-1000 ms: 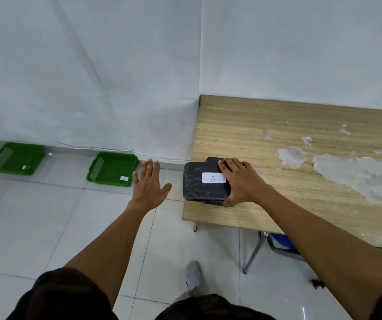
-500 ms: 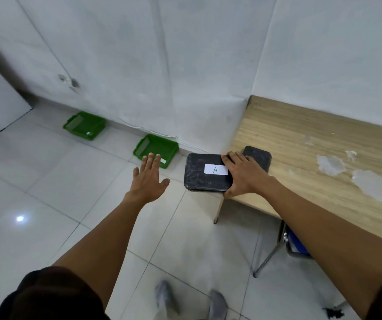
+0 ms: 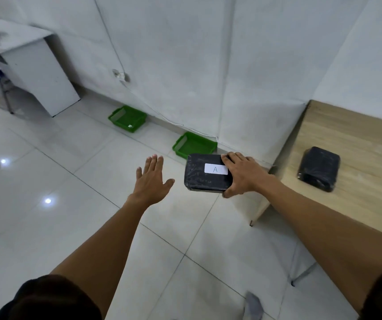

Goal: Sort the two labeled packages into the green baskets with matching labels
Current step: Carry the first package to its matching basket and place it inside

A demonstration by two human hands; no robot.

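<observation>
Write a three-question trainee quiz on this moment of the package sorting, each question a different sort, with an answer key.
1. True or false: the left hand is gripping a package.
2. Multiple choice: where is the package marked A? (a) lying in a basket, (b) flat on the wooden table, (c) held by the right hand off the table's edge, over the floor.
3. Fill in: the number of green baskets on the floor by the wall, the far basket and the near basket, is ____.

Key: 1 false, it is open and empty; 2 c; 3 two. The second package lies on the table.
</observation>
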